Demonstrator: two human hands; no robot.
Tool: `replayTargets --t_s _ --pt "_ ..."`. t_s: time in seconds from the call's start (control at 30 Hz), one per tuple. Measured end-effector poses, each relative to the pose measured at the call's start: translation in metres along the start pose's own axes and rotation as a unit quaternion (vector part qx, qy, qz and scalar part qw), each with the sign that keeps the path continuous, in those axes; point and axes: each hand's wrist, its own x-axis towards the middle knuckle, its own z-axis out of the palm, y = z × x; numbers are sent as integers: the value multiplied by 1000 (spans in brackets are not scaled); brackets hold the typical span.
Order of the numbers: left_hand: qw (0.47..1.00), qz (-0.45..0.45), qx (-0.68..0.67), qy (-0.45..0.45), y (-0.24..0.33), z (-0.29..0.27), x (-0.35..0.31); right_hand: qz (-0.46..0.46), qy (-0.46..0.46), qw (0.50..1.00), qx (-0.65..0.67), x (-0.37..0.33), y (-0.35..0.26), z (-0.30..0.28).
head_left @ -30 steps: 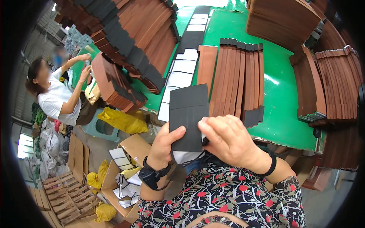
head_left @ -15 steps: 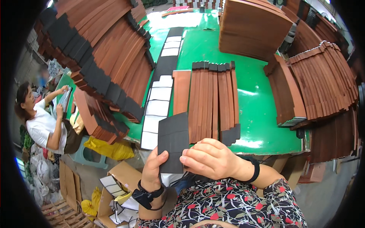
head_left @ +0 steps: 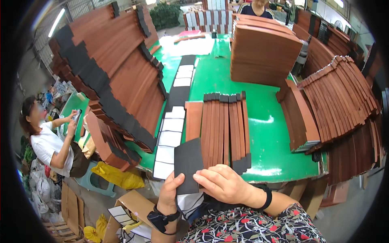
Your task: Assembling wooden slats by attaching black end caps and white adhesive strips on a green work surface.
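In front of my body, my left hand [head_left: 167,195] grips a flat, black rectangular piece [head_left: 188,162] by its lower left side, thumb on its face. My right hand [head_left: 229,185] is closed at the piece's lower right edge, fingertips pressed together there; its thumb is hidden. Just beyond stands a row of narrow reddish-brown boards [head_left: 219,129], several with black ends. Beside them on the left lies a long black strip with white rectangles [head_left: 170,137] on it.
The green tabletop [head_left: 265,133] carries a tall stack of brown boards [head_left: 125,65] at left and more boards [head_left: 340,101] at right. A large brown block [head_left: 263,52] stands farther back. A co-worker [head_left: 52,146] sits at left. An open carton [head_left: 135,206] is below.
The view has tilted up, so the far end shows more and the table sits lower. Both hands still hold the black piece, its face lines less visible now.
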Motion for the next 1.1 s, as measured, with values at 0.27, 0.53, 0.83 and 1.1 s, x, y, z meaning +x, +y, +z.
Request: replayTargets --t_s 0.27,0.53,0.83,1.1 --pt "999 31 35 5 0 10 2 12 36 999 6 -8 2 -3" --pt "998 61 31 -3 -1 11 10 -6 118 993 10 -17 2 16" --pt "991 112 51 49 3 19 4 22 107 994 28 -13 4 16" --pt "864 346 313 189 29 13 -15 85 27 992 90 -15 10 -10"
